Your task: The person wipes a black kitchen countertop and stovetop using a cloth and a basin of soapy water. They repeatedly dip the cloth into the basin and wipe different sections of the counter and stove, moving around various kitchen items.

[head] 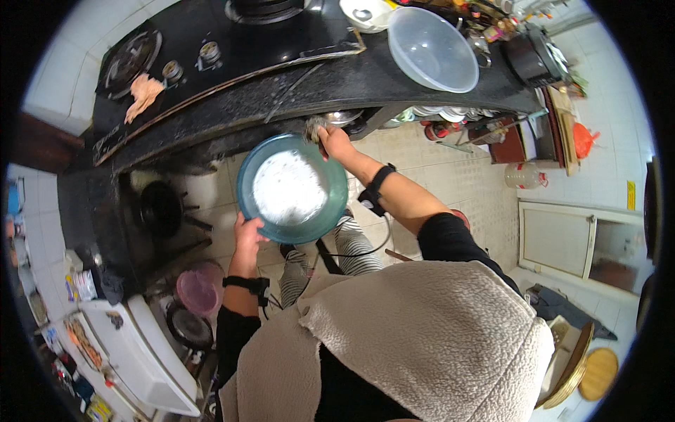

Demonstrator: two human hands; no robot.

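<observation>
A green plastic basin (335, 190) with white suds or foamy water (290, 184) in it is held up over the floor in front of me. My left hand (248, 236) grips its rim at the near left side. At the far right rim, my right hand (336, 142) pinches a greyish scouring pad (315, 128), which looks like steel wool. Some of my right fingers sit against or just over the basin's edge; whether they also hold it is hard to tell.
Beyond the basin runs a black counter (295, 87) with a gas hob (248, 42), an orange cloth (143, 96) and a translucent plastic bowl (432, 50). A white sink (153, 364) and pink basin (200, 289) lie at lower left. A plastic bottle (524, 176) stands at right.
</observation>
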